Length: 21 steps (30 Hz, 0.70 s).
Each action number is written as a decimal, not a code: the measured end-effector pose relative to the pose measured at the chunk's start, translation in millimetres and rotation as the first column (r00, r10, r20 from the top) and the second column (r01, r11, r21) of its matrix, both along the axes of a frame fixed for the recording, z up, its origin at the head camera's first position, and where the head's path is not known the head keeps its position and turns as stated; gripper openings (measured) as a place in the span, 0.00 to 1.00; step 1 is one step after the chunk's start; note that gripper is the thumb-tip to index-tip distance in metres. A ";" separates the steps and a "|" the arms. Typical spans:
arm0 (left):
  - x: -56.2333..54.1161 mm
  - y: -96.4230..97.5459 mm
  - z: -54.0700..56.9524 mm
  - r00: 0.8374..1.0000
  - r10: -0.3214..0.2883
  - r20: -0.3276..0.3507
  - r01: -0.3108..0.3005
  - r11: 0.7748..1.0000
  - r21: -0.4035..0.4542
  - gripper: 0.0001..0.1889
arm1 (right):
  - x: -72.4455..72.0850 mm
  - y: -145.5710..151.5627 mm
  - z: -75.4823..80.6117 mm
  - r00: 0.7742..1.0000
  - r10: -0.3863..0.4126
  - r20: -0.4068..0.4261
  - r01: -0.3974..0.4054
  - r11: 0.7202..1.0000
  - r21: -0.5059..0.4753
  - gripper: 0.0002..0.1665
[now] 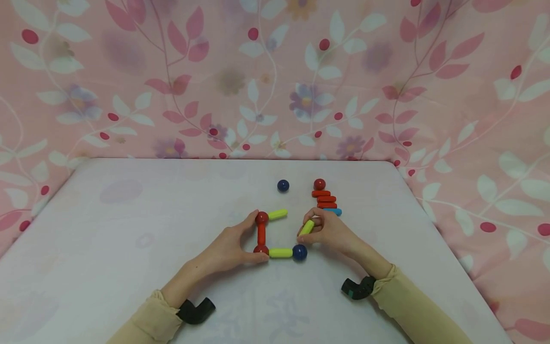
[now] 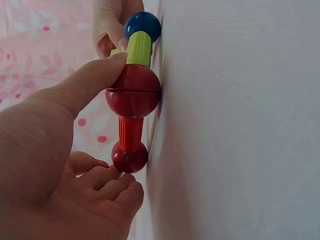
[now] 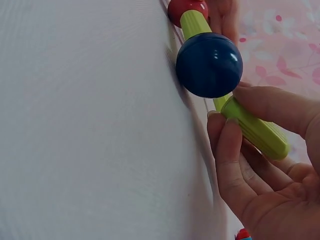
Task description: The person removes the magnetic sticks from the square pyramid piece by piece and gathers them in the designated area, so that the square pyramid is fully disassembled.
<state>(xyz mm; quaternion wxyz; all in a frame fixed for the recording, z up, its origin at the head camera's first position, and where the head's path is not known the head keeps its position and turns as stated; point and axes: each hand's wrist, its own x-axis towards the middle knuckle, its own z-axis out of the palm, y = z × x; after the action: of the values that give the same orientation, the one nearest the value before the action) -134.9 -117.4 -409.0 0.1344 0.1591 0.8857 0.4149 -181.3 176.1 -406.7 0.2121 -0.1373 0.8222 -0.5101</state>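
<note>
My left hand holds a joined frame of toy building rods and balls, its thumb on the near red ball and its fingers at the far red ball. A red rod links these two balls. One yellow-green rod sticks out from the far ball; another yellow-green rod joins the near ball to a dark blue ball. Between thumb and fingertips, my right hand pinches a loose yellow-green rod, one end close to the blue ball. Whether they touch is unclear.
Behind the frame lies a second dark blue ball. Beyond my right hand, a red ball, several red rods and a blue rod lie in a column. A pink floral curtain hangs behind the white table.
</note>
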 end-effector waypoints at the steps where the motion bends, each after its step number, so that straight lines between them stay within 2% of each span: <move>1: -0.1 0.0 -0.1 1.000 0.000 0.002 0.000 1.000 -0.001 0.56 | -0.1 0.0 -0.1 1.000 -0.002 0.000 0.002 1.000 0.002 0.27; 7: -0.4 -0.6 0.6 1.000 0.002 0.007 -0.002 1.000 -0.008 0.56 | -2.3 -0.3 1.2 1.000 -0.016 -0.012 0.016 0.999 0.030 0.25; 11: -0.4 -1.2 1.0 1.000 0.004 0.000 -0.004 1.000 -0.014 0.56 | -5.3 5.2 6.0 0.996 -0.060 -0.060 0.063 0.997 0.044 0.23; 21: -0.3 -1.2 0.6 1.000 -0.011 -0.010 0.011 1.000 -0.008 0.56 | -10.7 46.4 16.5 0.979 -0.145 -0.144 0.149 0.989 0.020 0.21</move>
<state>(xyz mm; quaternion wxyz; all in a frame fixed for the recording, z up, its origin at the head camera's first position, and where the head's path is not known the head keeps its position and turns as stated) -135.2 -118.6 -408.4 0.1329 0.1655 0.8871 0.4099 -192.0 222.5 -390.2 0.1168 -0.1087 0.8509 -0.5005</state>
